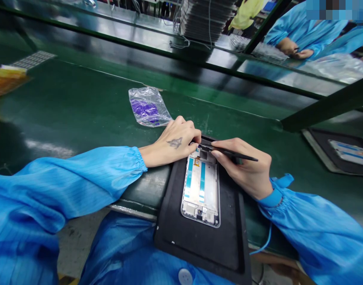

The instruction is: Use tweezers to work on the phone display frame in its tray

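Observation:
A phone frame [210,186] with blue strips along its inside lies on a black foam tray [205,247], which sticks out over the table's front edge. My left hand [180,138] has its fingers curled at the top left corner of the frame; whether they pinch a small part there I cannot make out. Between the thumb and fingers of my right hand [243,162] are black tweezers [239,154], their tips at the top of the frame. Small dark parts near the tips are too fine to name.
A clear plastic bag [148,107] with purple pieces lies beyond my left hand. Another tray [324,152] with a phone frame [352,152] rests at the right. A green post [327,103] rises there. Across the bench a co-worker's hands [294,49] work.

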Demonstrator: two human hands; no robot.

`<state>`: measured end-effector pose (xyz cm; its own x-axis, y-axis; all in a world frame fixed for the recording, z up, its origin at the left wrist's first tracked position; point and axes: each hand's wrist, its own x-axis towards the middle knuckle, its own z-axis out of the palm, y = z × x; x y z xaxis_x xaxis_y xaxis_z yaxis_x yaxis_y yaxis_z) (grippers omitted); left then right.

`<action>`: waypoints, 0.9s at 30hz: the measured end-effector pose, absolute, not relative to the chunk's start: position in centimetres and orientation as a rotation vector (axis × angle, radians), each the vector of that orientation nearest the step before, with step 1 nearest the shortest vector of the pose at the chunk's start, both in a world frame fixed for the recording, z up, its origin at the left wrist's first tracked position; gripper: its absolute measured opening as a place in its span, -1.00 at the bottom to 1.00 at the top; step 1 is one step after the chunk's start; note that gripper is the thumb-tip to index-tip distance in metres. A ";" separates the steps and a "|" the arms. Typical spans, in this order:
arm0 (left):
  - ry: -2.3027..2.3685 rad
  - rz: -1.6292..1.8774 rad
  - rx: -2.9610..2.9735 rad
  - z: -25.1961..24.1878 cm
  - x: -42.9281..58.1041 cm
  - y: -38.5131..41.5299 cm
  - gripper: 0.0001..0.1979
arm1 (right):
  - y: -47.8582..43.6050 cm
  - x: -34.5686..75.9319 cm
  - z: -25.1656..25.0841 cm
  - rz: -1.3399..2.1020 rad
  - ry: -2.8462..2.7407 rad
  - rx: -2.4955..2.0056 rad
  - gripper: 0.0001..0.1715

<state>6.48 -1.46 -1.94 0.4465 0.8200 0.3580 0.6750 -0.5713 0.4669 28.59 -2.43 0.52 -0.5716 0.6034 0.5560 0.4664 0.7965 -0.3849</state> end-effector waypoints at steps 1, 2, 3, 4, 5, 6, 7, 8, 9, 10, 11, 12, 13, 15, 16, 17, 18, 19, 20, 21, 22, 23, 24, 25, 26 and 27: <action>1.288 0.824 2.441 -2.0 6.5 -1.4 -0.81 | -2.4 28.6 0.6 0.271 -2.276 -0.792 -0.83; 1.283 0.829 2.439 -2.1 6.4 -1.4 -0.81 | -2.4 28.6 0.6 0.286 -2.275 -0.796 -0.84; 1.280 0.834 2.436 -2.1 6.4 -1.4 -0.81 | -2.3 28.6 0.6 0.296 -2.278 -0.797 -0.85; 1.277 0.836 2.434 -2.1 6.4 -1.3 -0.81 | -2.3 28.6 0.7 0.293 -2.285 -0.789 -0.85; 1.276 0.837 2.433 -2.1 6.4 -1.3 -0.81 | -2.3 28.6 0.6 0.279 -2.294 -0.771 -0.86; 1.276 0.838 2.432 -2.1 6.4 -1.3 -0.81 | -2.2 28.6 0.6 0.258 -2.301 -0.750 -0.86; 1.276 0.837 2.431 -2.1 6.5 -1.3 -0.81 | -2.2 28.6 0.6 0.235 -2.309 -0.727 -0.86; 1.279 0.835 2.430 -2.1 6.5 -1.3 -0.81 | -2.1 28.6 0.5 0.209 -2.318 -0.705 -0.85; 1.280 0.832 2.430 -2.1 6.5 -1.3 -0.81 | -2.1 28.6 0.5 0.184 -2.330 -0.683 -0.85; 1.278 0.828 2.431 -2.1 6.5 -1.3 -0.81 | -2.0 28.6 0.4 0.162 -2.346 -0.666 -0.84; 1.276 0.825 2.431 -2.0 6.5 -1.3 -0.80 | -2.0 28.7 0.4 0.143 -2.364 -0.652 -0.82; 1.275 0.822 2.431 -2.0 6.4 -1.3 -0.80 | -2.0 28.7 0.4 0.120 -2.382 -0.637 -0.81; 1.274 0.821 2.431 -2.1 6.4 -1.3 -0.80 | -2.0 28.7 0.4 0.098 -2.398 -0.623 -0.80; 1.269 0.823 2.433 -2.1 6.4 -1.3 -0.81 | -2.1 28.7 0.4 0.062 -2.418 -0.599 -0.78; 1.267 0.824 2.433 -2.2 6.4 -1.3 -0.81 | -2.1 28.7 0.4 0.051 -2.423 -0.588 -0.77; 1.264 0.825 2.434 -2.2 6.4 -1.3 -0.81 | -2.1 28.7 0.4 0.043 -2.427 -0.578 -0.76; 1.260 0.826 2.435 -2.2 6.4 -1.2 -0.81 | -2.2 28.7 0.4 0.037 -2.431 -0.570 -0.76; 1.257 0.827 2.436 -2.3 6.4 -1.2 -0.81 | -2.2 28.6 0.5 0.029 -2.436 -0.563 -0.75; 1.257 0.828 2.435 -2.3 6.4 -1.2 -0.81 | -2.2 28.6 0.5 0.016 -2.440 -0.558 -0.75; 1.258 0.829 2.434 -2.3 6.4 -1.2 -0.81 | -2.2 28.6 0.5 0.000 -2.445 -0.555 -0.75; 1.259 0.827 2.432 -2.3 6.4 -1.2 -0.81 | -2.2 28.6 0.5 -0.018 -2.452 -0.551 -0.75; 1.261 0.825 2.430 -2.2 6.4 -1.2 -0.80 | -2.2 28.6 0.5 -0.037 -2.458 -0.546 -0.74; 1.263 0.821 2.428 -2.2 6.4 -1.2 -0.80 | -2.2 28.6 0.5 -0.059 -2.465 -0.538 -0.74; 1.265 0.817 2.427 -2.1 6.4 -1.2 -0.80 | -2.2 28.6 0.5 -0.082 -2.471 -0.530 -0.74; 1.265 0.814 2.427 -2.1 6.4 -1.3 -0.80 | -2.2 28.7 0.5 -0.103 -2.478 -0.521 -0.74; 1.265 0.810 2.427 -2.1 6.4 -1.3 -0.80 | -2.2 28.7 0.5 -0.122 -2.483 -0.515 -0.74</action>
